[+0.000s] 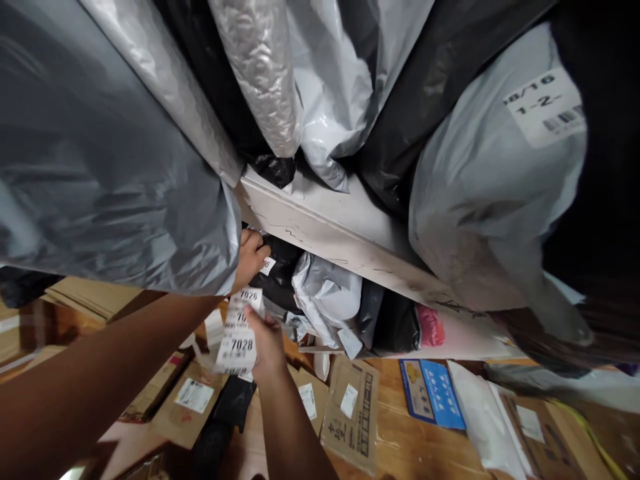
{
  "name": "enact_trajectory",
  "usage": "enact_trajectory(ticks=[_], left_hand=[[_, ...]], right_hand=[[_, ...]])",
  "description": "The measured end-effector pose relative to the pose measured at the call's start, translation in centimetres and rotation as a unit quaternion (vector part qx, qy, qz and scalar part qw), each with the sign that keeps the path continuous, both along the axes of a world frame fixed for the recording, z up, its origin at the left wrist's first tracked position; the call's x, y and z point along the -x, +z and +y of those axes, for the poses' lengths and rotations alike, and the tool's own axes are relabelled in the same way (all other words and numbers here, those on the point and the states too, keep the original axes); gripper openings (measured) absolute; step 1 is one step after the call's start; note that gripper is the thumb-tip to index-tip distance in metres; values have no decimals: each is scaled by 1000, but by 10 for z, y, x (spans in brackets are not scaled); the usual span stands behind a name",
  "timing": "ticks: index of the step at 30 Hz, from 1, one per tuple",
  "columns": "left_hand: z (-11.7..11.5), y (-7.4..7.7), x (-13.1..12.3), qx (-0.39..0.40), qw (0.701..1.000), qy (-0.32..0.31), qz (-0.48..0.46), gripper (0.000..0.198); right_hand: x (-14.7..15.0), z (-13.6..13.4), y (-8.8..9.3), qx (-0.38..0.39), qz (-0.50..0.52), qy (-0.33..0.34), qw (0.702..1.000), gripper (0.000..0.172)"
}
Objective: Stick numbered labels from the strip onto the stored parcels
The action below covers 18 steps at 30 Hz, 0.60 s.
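My left hand (254, 255) reaches under the shelf board, its fingers curled against a black plastic parcel (277, 287). Its fingertips are out of sight, so I cannot tell what they grip. Close beside those fingers is a small white label (267, 266) ending in 5. Lower and nearer to me, my right hand (267, 340) pinches a strip of white number labels (240, 337) under its thumb. The printed numbers 7026 and 7028 are readable on it. A grey-white plastic parcel (327, 290) lies to the right of the black one.
Large bagged parcels overhang from the upper shelf (320, 223), a grey one (115, 173) at left and a labelled one (480, 180) at right. Below on the wooden floor (395, 427) lie cardboard boxes (350, 413), a blue packet (433, 393) and a white bag (483, 417).
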<state>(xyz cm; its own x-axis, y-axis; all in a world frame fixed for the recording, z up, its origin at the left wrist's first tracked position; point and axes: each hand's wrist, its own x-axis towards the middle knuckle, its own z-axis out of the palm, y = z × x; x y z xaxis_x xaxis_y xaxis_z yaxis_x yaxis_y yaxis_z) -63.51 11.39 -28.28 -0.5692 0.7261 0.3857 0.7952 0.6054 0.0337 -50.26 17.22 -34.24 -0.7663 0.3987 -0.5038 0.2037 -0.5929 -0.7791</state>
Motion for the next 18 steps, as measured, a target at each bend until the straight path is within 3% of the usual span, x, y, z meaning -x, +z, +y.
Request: enact_trajectory(ticks=[2, 3, 6, 8, 11, 14, 16, 18], left_hand=[[5, 7, -5, -34, 999, 0, 7, 25], [9, 11, -8, -45, 998, -38, 8, 25], [27, 24, -20, -38, 972, -231, -14, 13], [41, 30, -26, -39, 956, -286, -43, 11], [57, 33, -34, -75, 954, -277, -87, 19], [68, 32, -41, -62, 946, -278, -155, 20], [75, 31, -44, -39, 945, -245, -212, 34], [82, 32, -47, -37, 947, -168, -273, 43]], right_hand=[[-23, 7, -2, 6, -29, 30, 999, 40], [-34, 12, -2, -7, -26, 36, 999, 39], [-55, 33, -1, -98, 17, 44, 994, 36], [-59, 47, 3, -150, 45, 27, 987, 35], [-54, 62, 7, -162, 75, -16, 984, 35], [-42, 72, 7, -140, 111, -47, 983, 33], [-33, 79, 5, -154, 124, -79, 977, 32], [-25, 87, 2, -178, 126, -127, 968, 32]])
